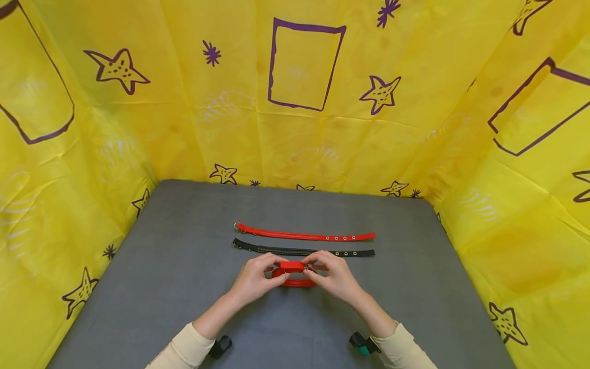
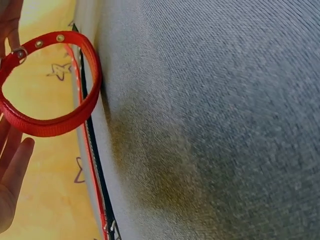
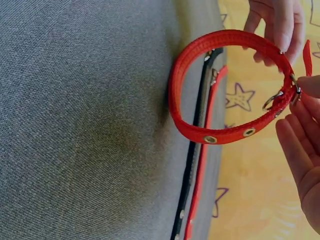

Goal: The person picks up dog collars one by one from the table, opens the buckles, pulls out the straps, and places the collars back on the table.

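Observation:
A red collar (image 1: 297, 283) is bent into a loop, held upright just above the grey table. My left hand (image 1: 254, 279) pinches it at its left side, thumb against the band. At the other side my right hand (image 1: 337, 279) pinches the strap by the metal buckle (image 3: 296, 91). The strap's free end (image 3: 307, 57) sticks out beyond the buckle. Metal-rimmed holes (image 3: 210, 139) show along the band, and a D-ring (image 3: 270, 101) hangs near the buckle. In the left wrist view the loop (image 2: 55, 126) appears at the left, the fingers partly cut off.
Beyond the hands, a black collar (image 1: 286, 251) and another red collar (image 1: 286, 234) lie straight, side by side, on the grey table (image 1: 184, 230). Yellow patterned cloth (image 1: 304, 133) rises at the back and both sides. Dark straps (image 1: 220, 347) sit by the sleeves.

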A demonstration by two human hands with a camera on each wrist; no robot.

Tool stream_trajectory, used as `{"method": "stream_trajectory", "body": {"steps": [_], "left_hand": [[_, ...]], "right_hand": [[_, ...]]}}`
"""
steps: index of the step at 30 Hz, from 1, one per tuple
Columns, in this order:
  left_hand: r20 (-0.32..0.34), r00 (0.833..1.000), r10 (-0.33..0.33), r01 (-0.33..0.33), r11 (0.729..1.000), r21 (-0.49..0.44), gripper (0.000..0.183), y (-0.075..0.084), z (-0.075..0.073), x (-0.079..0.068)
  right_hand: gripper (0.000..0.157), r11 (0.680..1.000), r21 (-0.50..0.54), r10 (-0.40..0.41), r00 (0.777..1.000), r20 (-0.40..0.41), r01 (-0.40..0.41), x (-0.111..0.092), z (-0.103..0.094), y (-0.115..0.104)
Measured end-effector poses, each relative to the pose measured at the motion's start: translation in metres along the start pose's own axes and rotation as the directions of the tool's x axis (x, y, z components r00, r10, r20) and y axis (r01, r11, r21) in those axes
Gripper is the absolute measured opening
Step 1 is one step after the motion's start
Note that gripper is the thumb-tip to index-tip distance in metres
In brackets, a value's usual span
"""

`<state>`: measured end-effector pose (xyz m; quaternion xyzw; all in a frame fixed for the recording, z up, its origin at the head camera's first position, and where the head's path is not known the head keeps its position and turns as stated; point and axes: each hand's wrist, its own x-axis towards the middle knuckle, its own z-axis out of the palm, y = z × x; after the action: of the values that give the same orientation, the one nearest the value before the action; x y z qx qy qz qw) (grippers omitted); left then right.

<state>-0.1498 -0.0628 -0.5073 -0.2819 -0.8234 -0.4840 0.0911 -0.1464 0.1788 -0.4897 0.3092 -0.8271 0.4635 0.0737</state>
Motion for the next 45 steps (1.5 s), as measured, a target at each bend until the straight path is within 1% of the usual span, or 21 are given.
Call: {"method": "stream_trajectory", "body": {"steps": [5,9,13,15,20,22,25,28,35,38,42,45], "left_hand": [[-0.028,0.998,0.059,-0.058,0.998,0.024,0.021,0.001,0.003,0.002],[-0.034,0.996,0.081,-0.079,0.996,0.040,0.018,0.002,0.005,0.005],[-0.038,0.997,0.069,-0.067,0.997,0.032,0.019,0.003,0.007,0.007],[-0.036,0.998,0.052,-0.051,0.999,0.012,0.019,0.003,0.007,0.008],[-0.007,1.000,0.004,-0.005,0.997,-0.081,0.017,0.005,0.008,0.009],[0.007,1.000,-0.009,0.010,0.995,-0.103,0.016,0.006,0.009,0.010],[0.020,1.000,-0.021,0.023,0.995,-0.101,0.016,0.007,0.009,0.011],[0.024,0.999,-0.029,0.030,0.996,-0.079,0.016,0.008,0.010,0.012],[0.018,1.000,-0.006,0.008,0.997,-0.074,0.014,0.007,0.014,0.014],[0.026,1.000,-0.011,0.013,0.997,-0.074,0.013,0.008,0.014,0.015],[0.040,0.999,-0.016,0.019,0.997,-0.079,0.013,0.009,0.014,0.016],[0.039,0.999,-0.013,0.016,0.996,-0.083,0.013,0.010,0.014,0.016]], "right_hand": [[0.020,1.000,-0.014,-0.012,1.000,0.010,0.012,0.000,0.002,-0.002],[0.019,1.000,0.002,-0.014,1.000,0.011,0.014,0.000,0.003,-0.003],[0.019,0.999,0.022,-0.024,1.000,0.006,0.024,-0.001,0.005,-0.002],[0.019,0.999,0.029,-0.030,1.000,0.001,0.030,-0.001,0.005,-0.002],[0.021,0.998,0.044,-0.042,0.999,-0.013,0.043,-0.001,0.007,-0.003],[0.022,0.997,0.056,-0.050,0.999,-0.017,0.051,-0.001,0.008,-0.004],[0.023,0.996,0.067,-0.065,0.998,-0.020,0.066,-0.001,0.008,-0.005],[0.024,0.995,0.071,-0.069,0.997,-0.021,0.070,0.000,0.009,-0.007],[0.022,0.995,0.067,-0.070,0.997,-0.021,0.071,0.000,0.009,-0.006],[0.022,0.995,0.067,-0.076,0.997,-0.020,0.078,0.000,0.009,-0.006],[0.021,0.994,0.076,-0.071,0.997,-0.026,0.073,0.004,0.004,-0.027],[0.023,0.994,0.063,-0.089,0.995,-0.035,0.091,0.008,-0.001,-0.044]]}}
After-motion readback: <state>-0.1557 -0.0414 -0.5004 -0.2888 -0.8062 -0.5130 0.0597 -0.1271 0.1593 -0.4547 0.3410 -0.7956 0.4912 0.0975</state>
